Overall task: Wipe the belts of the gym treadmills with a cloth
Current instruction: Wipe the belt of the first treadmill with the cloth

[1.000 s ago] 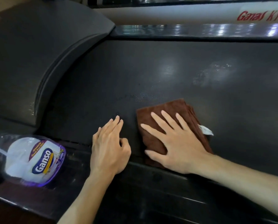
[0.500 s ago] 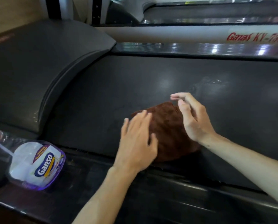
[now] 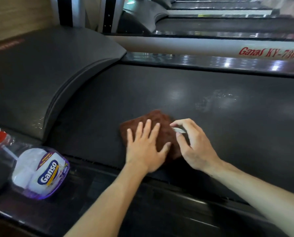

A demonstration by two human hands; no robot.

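My left hand (image 3: 147, 147) lies flat on the brown cloth (image 3: 160, 132), fingers straight and spread, pressing it onto the treadmill belt (image 3: 177, 93) near the belt's close edge. My right hand (image 3: 193, 146) sits just beside it at the cloth's right side, fingers curled, thumb and forefinger pinching what looks like the small white tag (image 3: 177, 130) at the cloth's edge. The cloth is folded into a pad, part of it hidden under both hands.

The risks, as I judge them: a wet, speckled patch (image 3: 218, 100) shines farther out on the belt, apart from the cloth, and a short stroke would leave it untouched. If I pull on the tag while the left palm pushes, the pad could unfold or bunch and smear instead of wiping. Leaning hard on the belt could make it slide under my palm. The spray bottle (image 3: 38, 171) lies on its side on the side rail (image 3: 91, 189) to my left, near my left forearm; a wide elbow swing could knock it off.
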